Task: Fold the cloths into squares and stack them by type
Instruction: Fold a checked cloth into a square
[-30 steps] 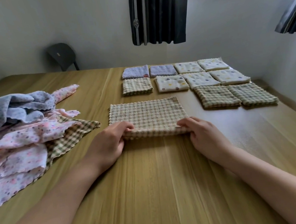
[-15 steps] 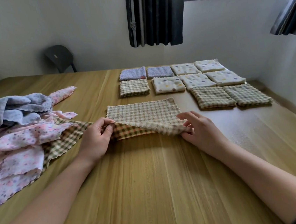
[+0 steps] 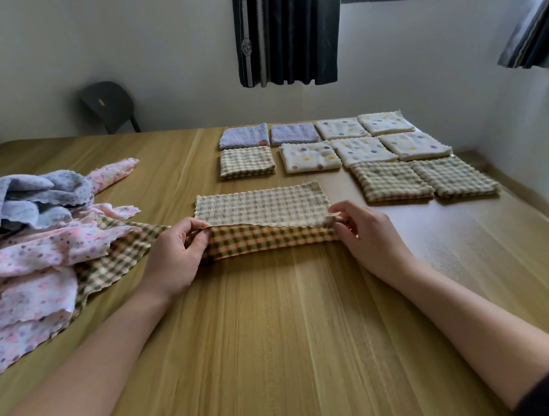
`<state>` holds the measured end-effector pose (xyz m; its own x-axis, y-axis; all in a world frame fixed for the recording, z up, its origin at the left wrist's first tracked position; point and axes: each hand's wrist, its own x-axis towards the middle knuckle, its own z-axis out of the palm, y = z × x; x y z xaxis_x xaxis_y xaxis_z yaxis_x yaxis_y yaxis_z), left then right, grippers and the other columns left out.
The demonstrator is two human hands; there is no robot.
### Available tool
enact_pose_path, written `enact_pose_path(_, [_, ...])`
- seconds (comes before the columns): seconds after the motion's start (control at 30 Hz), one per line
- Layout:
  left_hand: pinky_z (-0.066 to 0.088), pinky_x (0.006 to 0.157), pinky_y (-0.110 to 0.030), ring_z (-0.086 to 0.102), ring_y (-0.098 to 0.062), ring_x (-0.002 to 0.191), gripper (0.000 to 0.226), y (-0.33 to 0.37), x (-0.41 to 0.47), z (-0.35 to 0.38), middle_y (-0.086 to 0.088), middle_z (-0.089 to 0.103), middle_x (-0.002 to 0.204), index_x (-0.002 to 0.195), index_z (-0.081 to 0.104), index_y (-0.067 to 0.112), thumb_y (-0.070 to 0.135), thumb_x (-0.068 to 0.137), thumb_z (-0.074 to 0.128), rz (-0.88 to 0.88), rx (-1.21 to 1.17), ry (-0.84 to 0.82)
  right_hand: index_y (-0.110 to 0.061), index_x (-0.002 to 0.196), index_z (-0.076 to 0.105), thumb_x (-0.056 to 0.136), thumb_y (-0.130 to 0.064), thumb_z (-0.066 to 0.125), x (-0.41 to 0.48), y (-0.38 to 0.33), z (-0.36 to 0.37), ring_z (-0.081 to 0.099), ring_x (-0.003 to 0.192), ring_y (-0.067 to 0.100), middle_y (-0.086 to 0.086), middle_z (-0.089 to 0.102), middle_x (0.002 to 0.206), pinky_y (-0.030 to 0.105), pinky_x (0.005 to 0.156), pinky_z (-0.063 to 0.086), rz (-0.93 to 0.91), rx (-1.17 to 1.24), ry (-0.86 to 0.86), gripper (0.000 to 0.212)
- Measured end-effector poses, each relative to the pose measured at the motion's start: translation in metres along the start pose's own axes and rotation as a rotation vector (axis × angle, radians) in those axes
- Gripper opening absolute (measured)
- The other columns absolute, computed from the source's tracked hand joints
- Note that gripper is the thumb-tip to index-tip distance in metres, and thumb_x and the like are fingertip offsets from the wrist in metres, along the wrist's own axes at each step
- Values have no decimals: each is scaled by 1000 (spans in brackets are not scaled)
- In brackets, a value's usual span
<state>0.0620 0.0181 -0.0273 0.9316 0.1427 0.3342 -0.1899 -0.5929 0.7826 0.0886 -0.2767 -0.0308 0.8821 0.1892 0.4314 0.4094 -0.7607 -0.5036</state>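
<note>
A green-and-tan checked cloth [image 3: 261, 206] lies in the middle of the wooden table [image 3: 278, 326], folded in half. Its near top layer is lifted, and a brighter orange-checked underside [image 3: 269, 238] shows beneath. My left hand [image 3: 173, 255] pinches the near left corner of that top layer. My right hand [image 3: 364, 235] pinches the near right corner. Folded squares lie behind: two lilac ones [image 3: 269, 135], several cream dotted ones [image 3: 361, 144], and three checked ones [image 3: 422, 180].
An unfolded heap [image 3: 32, 240] of lilac, pink-flowered and checked cloths covers the table's left side. A dark chair [image 3: 108, 105] stands by the far wall. Dark curtains [image 3: 284, 27] hang below a window. The table's right edge runs close to the wall.
Both hands went from pressing on the folded cloth's near edge to pinching its top layer at the corners and lifting it, uncovering the orange-checked side.
</note>
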Motion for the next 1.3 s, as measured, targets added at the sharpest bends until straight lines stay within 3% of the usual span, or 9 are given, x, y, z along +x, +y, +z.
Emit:
enact_pose_path(0.1, [41,61,-11,57,-7,72,8,0,-1,1,8,63,79,93,64,18,13,93,57,2,10,-1,-13,118,60,95,-28,56,5,-5,4,55,78,13,6,68,98,23,68,39,79,-6,14,28])
enact_pose_path(0.23, [42,60,-11,57,-10,71,8,2,-2,1,2,64,79,93,64,17,13,93,57,-5,7,-8,-16,125,55,98,-36,49,10,-11,7,56,89,15,7,65,113,23,71,36,131,-54,2,34])
enact_pose_path(0.4, [44,65,-19,60,-17,78,8,3,-3,0,-4,67,86,95,65,14,13,93,57,-2,13,-14,-20,129,51,89,-43,61,8,-15,7,56,108,17,-1,55,130,25,83,41,71,-79,-105,48])
enact_pose_path(0.57, [41,60,-8,58,-8,74,10,3,-3,0,2,66,84,92,64,19,11,92,58,22,30,-20,-11,102,65,92,-12,60,10,-8,5,58,81,11,-2,63,92,8,62,36,103,76,23,11])
enact_pose_path(0.7, [41,58,-12,58,-13,67,9,0,-4,-5,7,66,76,88,63,21,13,90,61,98,89,26,-18,86,63,87,-9,66,1,-9,-7,56,74,-7,-13,61,80,2,67,39,45,230,-7,9])
enact_pose_path(0.8, [39,54,-17,58,-17,67,8,-1,-4,-9,6,64,69,85,62,22,16,91,61,155,117,53,-20,83,63,85,-6,68,-4,-9,-15,59,69,-8,-16,63,76,4,64,41,1,294,-82,15])
enact_pose_path(1.0, [40,53,-11,58,-4,65,7,5,-8,-7,9,64,68,84,63,19,18,91,61,186,68,70,-13,87,65,89,-8,64,-5,-10,-19,59,60,-4,-10,64,73,10,55,44,74,382,-80,5])
enact_pose_path(1.13, [48,60,-24,61,-11,65,10,2,-2,-7,0,67,70,87,66,15,22,91,60,147,36,109,-14,77,64,91,-12,60,5,-12,-16,49,57,2,-13,57,62,18,55,37,140,448,-25,15])
enact_pose_path(1.3, [49,71,-33,61,-21,75,13,4,31,-5,-2,67,77,89,68,15,23,92,59,27,115,159,1,78,58,92,-19,55,38,-19,-6,35,54,10,0,43,59,28,51,27,257,354,-5,25])
